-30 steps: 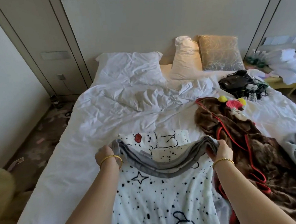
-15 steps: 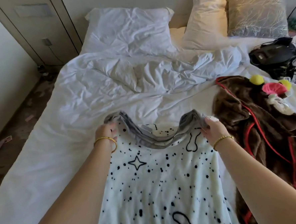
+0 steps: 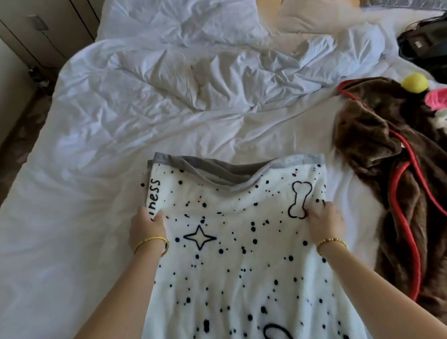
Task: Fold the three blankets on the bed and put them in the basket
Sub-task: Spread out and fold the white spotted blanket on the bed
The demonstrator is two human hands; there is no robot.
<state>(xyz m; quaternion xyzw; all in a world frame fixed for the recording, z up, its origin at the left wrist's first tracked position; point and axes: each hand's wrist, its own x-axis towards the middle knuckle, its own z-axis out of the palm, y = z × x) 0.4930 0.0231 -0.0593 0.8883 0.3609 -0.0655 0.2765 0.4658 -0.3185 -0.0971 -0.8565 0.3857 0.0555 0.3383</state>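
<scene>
You are lying the white spotted blanket (image 3: 237, 247) flat on the bed (image 3: 64, 231), partway folded — your left hand (image 3: 147, 229) is pinching its side edge, your right hand (image 3: 325, 220) pressing open-fingered on top. The brown blanket (image 3: 390, 172) is lying unfolded just beside it — no basket showing.

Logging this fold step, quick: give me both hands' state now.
Left hand: gripping the left edge of the spotted white blanket.
Right hand: fingers on the blanket's right edge; grip cannot be told.
</scene>
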